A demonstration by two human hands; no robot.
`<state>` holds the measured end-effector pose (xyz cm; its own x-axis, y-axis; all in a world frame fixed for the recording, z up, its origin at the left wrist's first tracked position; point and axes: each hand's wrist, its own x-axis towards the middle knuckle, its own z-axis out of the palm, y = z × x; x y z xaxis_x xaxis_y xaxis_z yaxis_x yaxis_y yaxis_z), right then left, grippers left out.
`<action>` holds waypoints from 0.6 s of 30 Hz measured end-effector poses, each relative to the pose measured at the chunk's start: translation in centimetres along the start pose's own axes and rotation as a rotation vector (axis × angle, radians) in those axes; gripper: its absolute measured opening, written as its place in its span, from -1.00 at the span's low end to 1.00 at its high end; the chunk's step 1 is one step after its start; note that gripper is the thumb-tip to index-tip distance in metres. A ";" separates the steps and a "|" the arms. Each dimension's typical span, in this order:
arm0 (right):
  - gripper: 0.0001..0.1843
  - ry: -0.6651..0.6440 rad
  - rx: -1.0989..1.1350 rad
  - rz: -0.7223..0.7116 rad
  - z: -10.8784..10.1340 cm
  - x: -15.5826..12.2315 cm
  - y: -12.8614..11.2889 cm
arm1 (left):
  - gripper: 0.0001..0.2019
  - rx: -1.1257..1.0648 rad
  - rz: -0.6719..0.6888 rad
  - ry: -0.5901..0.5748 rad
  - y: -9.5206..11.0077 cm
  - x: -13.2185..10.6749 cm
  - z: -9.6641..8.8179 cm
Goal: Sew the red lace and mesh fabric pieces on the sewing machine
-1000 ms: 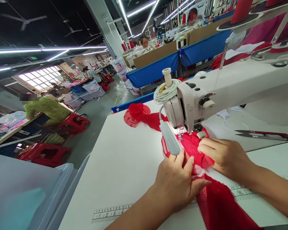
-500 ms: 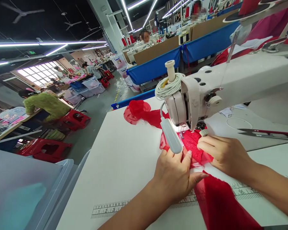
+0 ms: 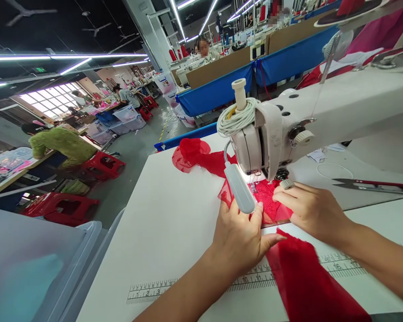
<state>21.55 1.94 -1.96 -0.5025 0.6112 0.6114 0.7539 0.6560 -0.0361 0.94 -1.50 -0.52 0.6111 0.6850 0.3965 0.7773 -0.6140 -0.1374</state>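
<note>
Red lace fabric (image 3: 271,206) lies under the needle area of a white sewing machine (image 3: 251,147). My left hand (image 3: 238,237) rests on the fabric's left side, fingers spread and thumb stretched to the right. A grey lamp (image 3: 240,190) on a bent neck hides some of its fingertips. On the right edge of the lace, my right hand (image 3: 310,214) has its fingers closed, pinching the fabric beside the machine's foot. Another red cloth piece (image 3: 309,277) hangs down toward me over the table's near edge. Sheer red fabric (image 3: 191,154) lies bunched behind the lamp.
Thread snips (image 3: 372,185) lie on the machine bed at right. A printed ruler (image 3: 174,286) runs along the white table (image 3: 147,232). Translucent plastic bins (image 3: 53,264) stand at left. Red stools (image 3: 60,208) and a person in green (image 3: 63,145) are beyond.
Both hands have shifted slightly away from me and left with the lace, which now lies flatter. The view has tilted a little.
</note>
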 end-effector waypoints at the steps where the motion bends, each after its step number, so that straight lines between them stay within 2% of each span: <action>1: -0.55 -0.003 -0.004 0.006 0.0 0.0 0.0 | -0.26 0.009 -0.001 -0.015 0.1 -0.1 0.0; 7: -0.56 0.011 -0.016 0.015 -0.2 0.3 -0.1 | -0.35 0.040 -0.038 -0.081 0.5 -0.3 -0.4; 9: -0.55 0.009 -0.022 0.001 -0.3 0.3 -0.2 | -0.45 0.042 -0.040 -0.085 0.6 -0.2 -0.6; 11: -0.57 -0.008 -0.028 -0.004 -0.4 0.2 -0.2 | -0.58 0.045 -0.042 -0.065 0.6 -0.1 -0.6; 15: -0.73 -0.043 -0.010 0.002 -0.3 -0.4 -0.2 | -0.71 0.016 -0.055 0.020 0.2 0.5 -0.1; 18: -0.76 -0.064 0.036 -0.034 -0.4 -0.7 -0.3 | -0.78 0.001 -0.054 0.082 -0.4 1.0 0.5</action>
<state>21.86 1.08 -2.07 -0.5544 0.6148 0.5610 0.7210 0.6914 -0.0452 1.33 -0.36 -0.48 0.5539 0.6831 0.4760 0.8092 -0.5763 -0.1147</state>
